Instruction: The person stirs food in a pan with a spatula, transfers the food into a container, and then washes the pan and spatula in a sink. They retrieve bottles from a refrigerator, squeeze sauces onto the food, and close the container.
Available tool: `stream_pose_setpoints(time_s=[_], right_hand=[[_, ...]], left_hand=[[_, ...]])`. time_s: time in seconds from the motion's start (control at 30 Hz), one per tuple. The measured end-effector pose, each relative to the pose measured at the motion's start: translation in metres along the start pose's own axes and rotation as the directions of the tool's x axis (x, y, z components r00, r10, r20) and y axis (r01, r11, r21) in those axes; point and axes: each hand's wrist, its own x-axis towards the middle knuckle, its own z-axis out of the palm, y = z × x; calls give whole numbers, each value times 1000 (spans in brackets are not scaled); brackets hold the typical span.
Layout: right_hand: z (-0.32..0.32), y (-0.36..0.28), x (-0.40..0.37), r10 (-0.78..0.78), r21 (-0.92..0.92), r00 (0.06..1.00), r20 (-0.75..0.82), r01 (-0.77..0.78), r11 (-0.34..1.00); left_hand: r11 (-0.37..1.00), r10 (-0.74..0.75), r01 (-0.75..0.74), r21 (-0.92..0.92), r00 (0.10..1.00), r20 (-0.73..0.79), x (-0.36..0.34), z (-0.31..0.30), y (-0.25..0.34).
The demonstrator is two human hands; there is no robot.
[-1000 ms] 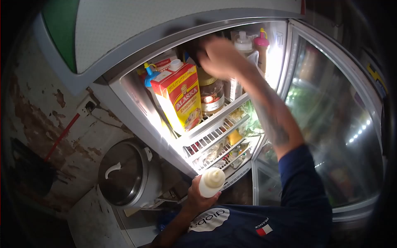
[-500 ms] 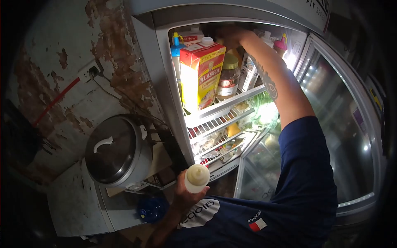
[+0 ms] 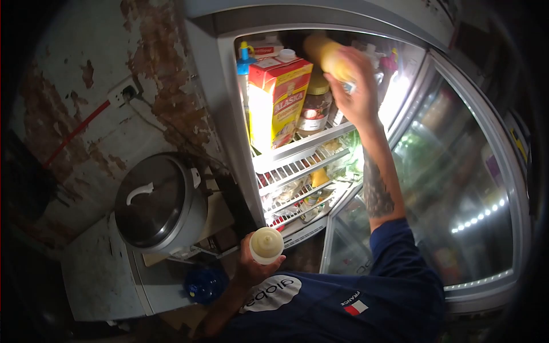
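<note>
My left hand (image 3: 254, 266) is wrapped round a squeeze bottle (image 3: 266, 244) with a pale cap, below the open fridge and in front of my shirt. At the top shelf, my right hand (image 3: 355, 86) grips a yellowish bottle (image 3: 331, 57), tilted and blurred by motion. Left of that hand on the same shelf stand a dark jar (image 3: 315, 108) and a red and yellow Alaska carton (image 3: 283, 103). A blue-topped bottle (image 3: 245, 66) is at the shelf's left end. A pink-topped bottle (image 3: 389, 62) sits right of my right hand.
The fridge's glass door (image 3: 457, 188) stands open on the right. Lower wire shelves (image 3: 297, 171) hold bags and food. A large rice cooker (image 3: 154, 200) is at the left, with a blue container (image 3: 206, 284) below it. A power outlet (image 3: 123, 91) is on the peeling wall.
My right hand has come back from deep in the top shelf toward its front, bringing the yellowish bottle into view. My left hand and its bottle have shifted slightly left.
</note>
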Motion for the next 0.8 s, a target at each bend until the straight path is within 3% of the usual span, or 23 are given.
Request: stream_pose_setpoints(time_s=[0.03,0.1,0.17,0.23,0.3,0.37,0.43,0.47,0.5,0.53,0.57,0.63,0.67,0.7,0.77,0.8], right_hand=[[-12,-25,2,-28,-84,995,-95,20,996],[-35,-50,-5,-61,22,980,-190,66,998],[-51,-109,-20,159,61,921,-356,-147,987],[-57,-166,-31,313,243,877,-365,-235,941],[-64,-210,-79,566,488,815,-125,-447,750],[-58,-241,-127,656,644,704,272,-640,420],[-41,-288,-165,554,629,572,604,-770,109],[-33,-316,-180,495,596,525,692,-803,18],[-21,-351,-177,380,481,467,798,-875,66],[-12,-389,-179,428,448,428,796,-892,59],[3,-415,-177,348,475,486,801,-871,124],[31,-472,-157,189,498,596,780,-775,388],[53,-500,-155,168,549,658,734,-721,423],[81,-518,-152,37,653,749,661,-599,463],[127,-570,-126,-47,738,761,647,-609,292],[140,-605,-94,-131,727,716,686,-665,172]], left_hand=[[998,-52,53,-33,999,13,-3,0,-1],[981,-161,164,-100,986,35,-13,-1,-5],[989,-129,129,-66,992,4,-23,-5,-6],[989,-136,140,-39,987,91,-22,-23,1],[959,-119,103,-262,992,-47,-44,-23,-19],[997,-34,47,54,976,-217,-65,-41,-20],[997,-67,56,-49,967,-246,-93,-74,-20],[998,-60,53,-31,946,-319,-117,-91,-25],[999,-34,32,-12,925,-379,-138,-105,-30],[1000,-5,8,4,901,-434,-158,-120,-37],[995,-95,97,-19,882,-462,-181,-143,-37],[958,-274,280,-65,817,-507,-244,-200,-21],[936,-335,340,-88,790,-514,-273,-228,-16],[947,-288,318,-49,771,-569,-303,-248,-17],[954,-179,293,57,715,-676,-359,-286,-23],[956,-149,285,71,678,-720,-384,-308,-21]])
